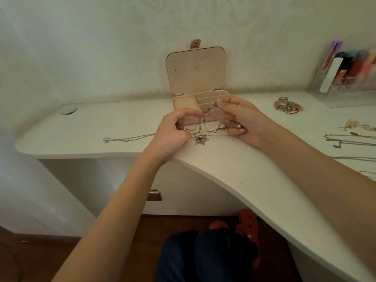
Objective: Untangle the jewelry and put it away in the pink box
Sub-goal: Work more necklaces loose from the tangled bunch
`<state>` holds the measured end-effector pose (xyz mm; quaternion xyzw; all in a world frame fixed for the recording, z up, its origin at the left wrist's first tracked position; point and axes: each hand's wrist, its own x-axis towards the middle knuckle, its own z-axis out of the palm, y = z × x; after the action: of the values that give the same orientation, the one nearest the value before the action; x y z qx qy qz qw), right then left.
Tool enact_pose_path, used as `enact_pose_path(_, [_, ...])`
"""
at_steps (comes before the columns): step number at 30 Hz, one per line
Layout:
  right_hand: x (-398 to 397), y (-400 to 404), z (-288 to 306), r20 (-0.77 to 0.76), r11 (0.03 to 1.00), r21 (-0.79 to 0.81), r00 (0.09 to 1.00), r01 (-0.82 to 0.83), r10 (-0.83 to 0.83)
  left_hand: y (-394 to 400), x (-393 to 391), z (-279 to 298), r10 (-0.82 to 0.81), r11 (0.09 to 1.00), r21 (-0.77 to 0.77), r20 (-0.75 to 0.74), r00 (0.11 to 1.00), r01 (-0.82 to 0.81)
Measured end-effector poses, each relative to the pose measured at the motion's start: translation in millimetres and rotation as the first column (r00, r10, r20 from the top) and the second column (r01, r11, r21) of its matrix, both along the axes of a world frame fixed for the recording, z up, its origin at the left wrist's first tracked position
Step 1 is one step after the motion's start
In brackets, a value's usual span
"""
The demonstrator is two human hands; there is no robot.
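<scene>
The pink box (184,104) stands open against the wall, its lid (195,70) upright and its compartments showing. Just in front of it, my left hand (175,132) and my right hand (241,119) both pinch a tangle of thin silver chains (205,127) held a little above the white desk (101,129). A flower-shaped pendant (200,140) hangs from the tangle between my hands. One chain end (126,137) trails left across the desk top.
A heap of beaded bracelets and rings (288,105) lies at the right. More chains (350,140) and gold pieces (360,127) lie at the far right edge. A clear organiser (345,78) with cosmetics stands in the back right corner. A cable hole (68,110) is at the left.
</scene>
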<state>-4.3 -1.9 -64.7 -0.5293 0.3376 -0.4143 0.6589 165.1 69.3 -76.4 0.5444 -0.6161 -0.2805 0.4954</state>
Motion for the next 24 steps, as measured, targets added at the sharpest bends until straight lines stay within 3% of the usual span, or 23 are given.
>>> enact_pose_path(4, [-2,0,0,0.012,1.0,-0.007,1.0,-0.012,0.012,1,-11,0,0.033,0.998,-0.061,0.151,0.988,-0.024])
enact_pose_path(12, [-3,1,3,-0.071,0.999,-0.031,0.997,0.012,-0.014,-7,-8,-4,0.105,0.994,0.005,0.282,0.954,-0.111])
enact_pose_path(21, [3,0,-6,-0.252,0.929,-0.337,0.937,0.15,-0.243,-8,-2,-7,0.076,0.996,0.035,0.135,0.988,-0.081])
enact_pose_path(24, [2,0,-8,-0.287,0.874,-0.453,0.9,0.175,-0.328,-8,-4,-6,0.019,0.999,0.038,0.006,1.0,-0.02])
